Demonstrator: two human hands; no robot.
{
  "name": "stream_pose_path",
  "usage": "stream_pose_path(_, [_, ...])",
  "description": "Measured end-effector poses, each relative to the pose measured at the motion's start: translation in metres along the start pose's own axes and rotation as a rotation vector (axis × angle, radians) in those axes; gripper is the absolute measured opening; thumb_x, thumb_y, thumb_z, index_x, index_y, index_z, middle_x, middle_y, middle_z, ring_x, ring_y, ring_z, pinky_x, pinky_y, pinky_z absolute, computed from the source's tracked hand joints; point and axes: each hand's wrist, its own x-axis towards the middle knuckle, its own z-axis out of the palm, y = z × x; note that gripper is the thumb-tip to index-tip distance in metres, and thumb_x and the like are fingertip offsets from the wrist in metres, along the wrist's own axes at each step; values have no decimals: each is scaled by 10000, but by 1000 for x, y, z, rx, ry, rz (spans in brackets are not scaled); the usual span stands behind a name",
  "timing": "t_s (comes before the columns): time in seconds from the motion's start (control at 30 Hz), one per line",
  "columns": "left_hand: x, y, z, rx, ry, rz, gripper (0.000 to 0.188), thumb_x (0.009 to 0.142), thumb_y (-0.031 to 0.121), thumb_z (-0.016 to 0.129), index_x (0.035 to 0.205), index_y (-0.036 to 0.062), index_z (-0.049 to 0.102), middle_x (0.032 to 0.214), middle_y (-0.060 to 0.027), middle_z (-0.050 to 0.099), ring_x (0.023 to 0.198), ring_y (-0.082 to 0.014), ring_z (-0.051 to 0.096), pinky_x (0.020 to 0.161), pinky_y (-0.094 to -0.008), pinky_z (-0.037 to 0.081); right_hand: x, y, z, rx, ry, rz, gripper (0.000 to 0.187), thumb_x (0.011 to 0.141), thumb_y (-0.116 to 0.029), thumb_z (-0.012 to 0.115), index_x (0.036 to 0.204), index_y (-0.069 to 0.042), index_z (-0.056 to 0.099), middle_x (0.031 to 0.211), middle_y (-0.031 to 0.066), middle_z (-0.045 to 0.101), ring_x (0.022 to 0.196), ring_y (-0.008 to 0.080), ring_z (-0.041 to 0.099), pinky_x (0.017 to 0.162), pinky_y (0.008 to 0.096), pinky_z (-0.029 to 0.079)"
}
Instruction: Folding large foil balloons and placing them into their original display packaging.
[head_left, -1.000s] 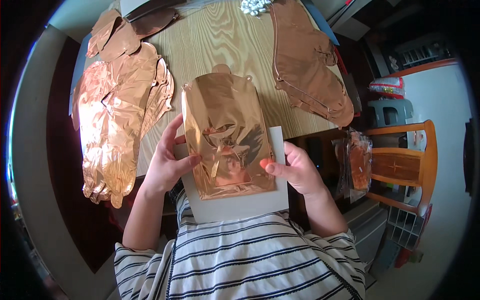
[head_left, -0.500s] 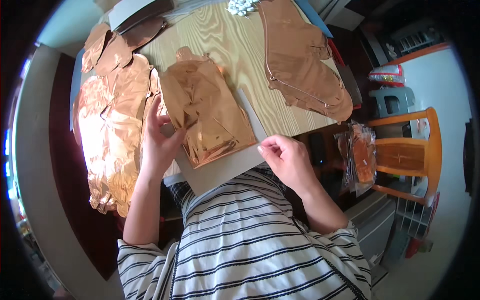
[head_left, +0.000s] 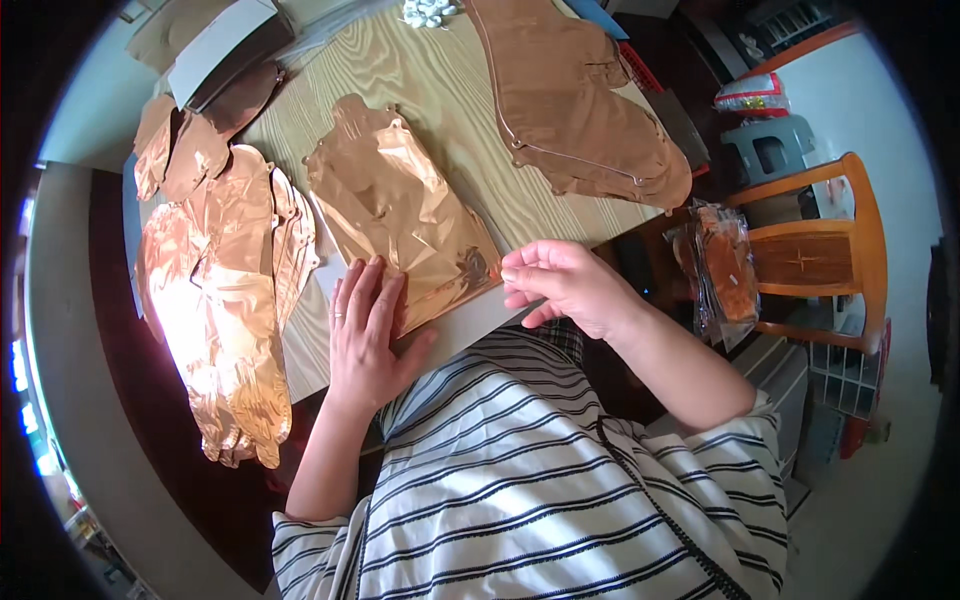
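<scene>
A flat copper-coloured foil balloon (head_left: 400, 210) lies on a white card (head_left: 460, 325) at the near edge of the wooden table (head_left: 400, 70). My left hand (head_left: 365, 335) rests flat on the lower left part of the foil and card, fingers spread. My right hand (head_left: 560, 285) hovers at the foil's lower right corner, fingertips pinched together close to the card's edge; whether they grip the edge I cannot tell.
A pile of crumpled copper foil balloons (head_left: 225, 300) hangs over the table's left side. Another large foil balloon (head_left: 570, 100) lies at the far right. A wooden chair (head_left: 820, 260) with a bag of foil (head_left: 725, 265) stands to the right.
The foil on its card has gone from held up before me down onto the table, turned leftward. My left hand now presses on it; my right hand has come off the card's edge.
</scene>
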Motion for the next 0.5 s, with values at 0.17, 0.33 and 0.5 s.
stream_pose_path(0.17, [-1,-4,1,-56,42,-9,719,752,311,815,1358,31,547,1443,-228,485,1374,-446,421,1140,-575,318,4,-14,5,-164,18,-39,418,941,-247,707,1220,33,570,1047,90,638,927,141,637,736,293,555])
stream_pose_path(0.33, [-1,-2,0,-71,43,-33,697,743,262,813,1343,21,555,1428,-235,498,1366,-450,430,1135,-565,336,11,-14,9,-146,18,-93,403,932,-205,716,1211,36,553,1021,79,638,899,122,624,705,276,537])
stream_pose_path(0.5, [0,-1,-1,-99,70,-21,673,724,170,812,1328,8,563,1396,-249,521,1345,-457,453,1122,-545,370,18,-8,19,-46,100,-195,421,907,-132,725,1228,46,518,1003,84,651,878,127,626,684,275,537])
